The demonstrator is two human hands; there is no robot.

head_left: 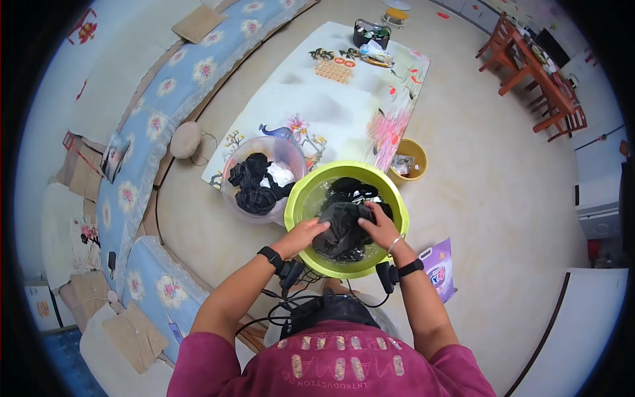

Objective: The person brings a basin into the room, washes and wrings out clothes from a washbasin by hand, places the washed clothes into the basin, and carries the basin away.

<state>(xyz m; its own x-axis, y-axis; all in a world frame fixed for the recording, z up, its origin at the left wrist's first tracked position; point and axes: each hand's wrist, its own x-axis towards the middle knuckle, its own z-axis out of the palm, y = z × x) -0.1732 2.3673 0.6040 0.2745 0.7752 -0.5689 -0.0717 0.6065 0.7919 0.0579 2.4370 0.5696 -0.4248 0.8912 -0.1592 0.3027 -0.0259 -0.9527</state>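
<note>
A green-yellow basin (pixel 401 210) holds water and dark clothes. Over it, my left hand (pixel 303 237) is closed on the left side of a piece of black clothing (pixel 344 225). My right hand (pixel 381 228) grips the same cloth on its right side. The cloth lies bunched between the two hands, its lower part at the water. More dark wet clothes (pixel 350 188) sit behind it in the basin. To the left, a translucent tub (pixel 231 198) holds black clothes (pixel 253 185) and a white piece (pixel 278 174).
A long table with a floral cover (pixel 284 99) stands ahead, carrying a dark basket (pixel 372 33). A yellow bin (pixel 417 159) is right of the basin. A purple detergent bag (pixel 440 270) lies on the floor at right. A sofa with blue covers (pixel 159 126) runs along the left.
</note>
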